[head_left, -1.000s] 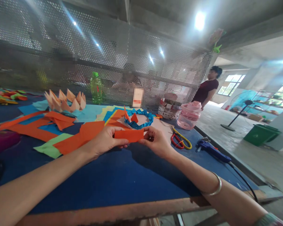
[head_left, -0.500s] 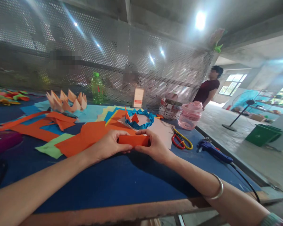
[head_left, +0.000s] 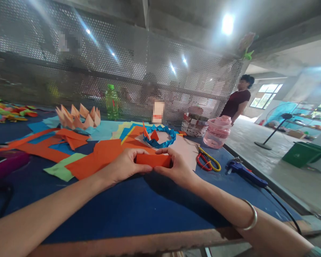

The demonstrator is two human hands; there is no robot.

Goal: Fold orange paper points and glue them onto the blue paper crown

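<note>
Between my two hands is a folded piece of orange paper [head_left: 153, 160], held level above the blue table. My left hand [head_left: 128, 162] pinches its left end, thumb along the lower edge. At the other end my right hand [head_left: 176, 166] grips it the same way, the two thumb tips almost meeting. Just behind lies a ring of folded blue paper [head_left: 164, 141] with orange points standing on its left side. Orange sheets [head_left: 105, 153] and a light green sheet [head_left: 62, 167] spread out to the left of my hands.
A peach paper crown [head_left: 79, 119] and a green bottle [head_left: 112, 103] stand at the back left. To the right are scissors [head_left: 212, 160], a woven basket [head_left: 194, 125], a pink jug [head_left: 218, 134] and a blue glue gun [head_left: 246, 173] with its cord. A person [head_left: 237, 100] stands beyond the perforated screen.
The whole view has shifted slightly, so the table things appear a little further right. Both hands keep the same hold on the folded orange paper.
</note>
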